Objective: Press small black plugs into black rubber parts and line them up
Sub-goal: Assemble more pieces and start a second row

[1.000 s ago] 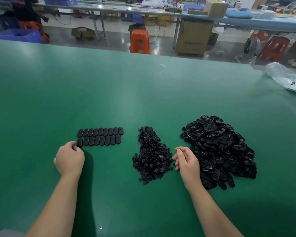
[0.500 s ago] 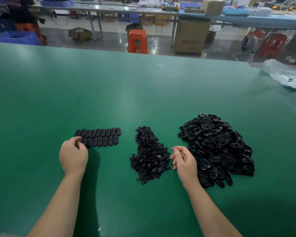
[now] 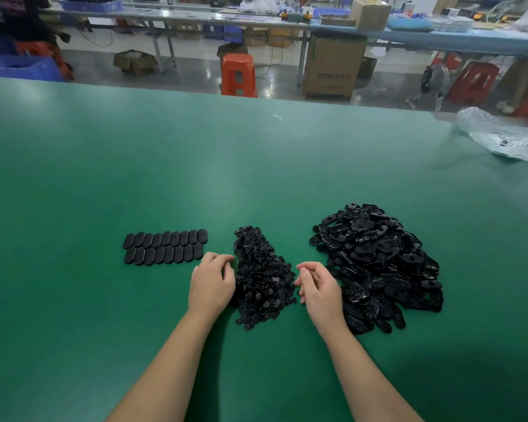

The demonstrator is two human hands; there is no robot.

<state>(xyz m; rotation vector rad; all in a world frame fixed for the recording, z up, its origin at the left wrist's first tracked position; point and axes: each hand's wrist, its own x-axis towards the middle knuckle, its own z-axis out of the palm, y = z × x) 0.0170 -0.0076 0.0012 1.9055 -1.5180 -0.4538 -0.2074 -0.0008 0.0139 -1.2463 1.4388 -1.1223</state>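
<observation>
Plugs (image 3: 264,278), small and black, lie in a narrow heap near the middle of the table's (image 3: 256,166) near half, its long axis running from the near edge toward the far edge, and both hands flank it: the left hand (image 3: 211,284) touches the heap's left flank, fingers loosely curled and tips at the plugs, while the right hand (image 3: 319,286) sits just off its right flank, fingers curled inward toward the palm. Whether either hand already pinches a plug I cannot tell (anything that small would be hidden behind the fingers). To the right hand's other side, touching its back edge as seen here, spreads the large pile of black rubber parts (image 3: 378,266), so that hand is plainly the nearer one for taking a part, and the left is the nearer one for the finished rows (image 3: 164,246), which lie well to the left of the plugs, two tidy lines running left to right with each piece's long axis pointing toward the far edge. My judgement is that the next pick is a plug and a part, both within a short reach. Bare green surface lies open toward the near edge below the rows and beyond them toward the far edge; a clear plastic bag (image 3: 506,138) rests by the far right corner, well apart.
</observation>
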